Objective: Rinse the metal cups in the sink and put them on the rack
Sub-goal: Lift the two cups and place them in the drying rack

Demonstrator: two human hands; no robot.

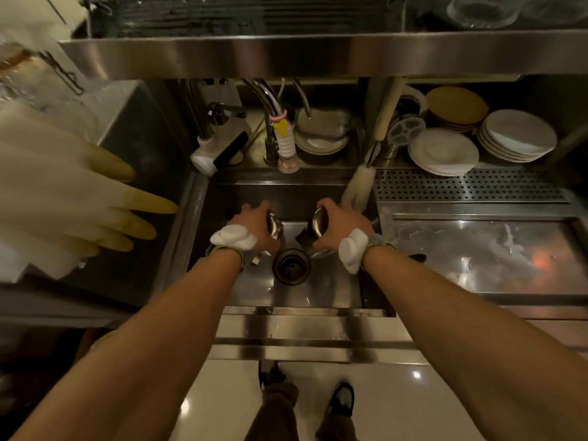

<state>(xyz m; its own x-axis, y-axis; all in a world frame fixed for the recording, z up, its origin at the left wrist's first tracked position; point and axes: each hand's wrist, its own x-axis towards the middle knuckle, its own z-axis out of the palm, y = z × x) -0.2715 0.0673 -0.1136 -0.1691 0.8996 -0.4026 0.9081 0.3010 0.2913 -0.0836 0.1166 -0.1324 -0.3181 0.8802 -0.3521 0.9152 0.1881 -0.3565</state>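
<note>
Stainless steel sink [318, 292] at frame centre, round drain strainer [291, 266] set in its floor. On the back ledge above the basin in frame sits a stack of shallow dishes [321, 140]. Right of centre is a perforated drain tray [471, 186], with a flat steel counter [477, 259] just below it in frame. Upper right, behind the tray: near white plate stack [444, 152], far white plate stack [518, 135] and brown plate stack [456, 105], packed close together. Steel shelf [318, 55] spans the top of frame; wire rack [191, 14] on it upper left, clear glassware [483, 11] upper right. Glossy white floor [229, 393] along the bottom.
</note>
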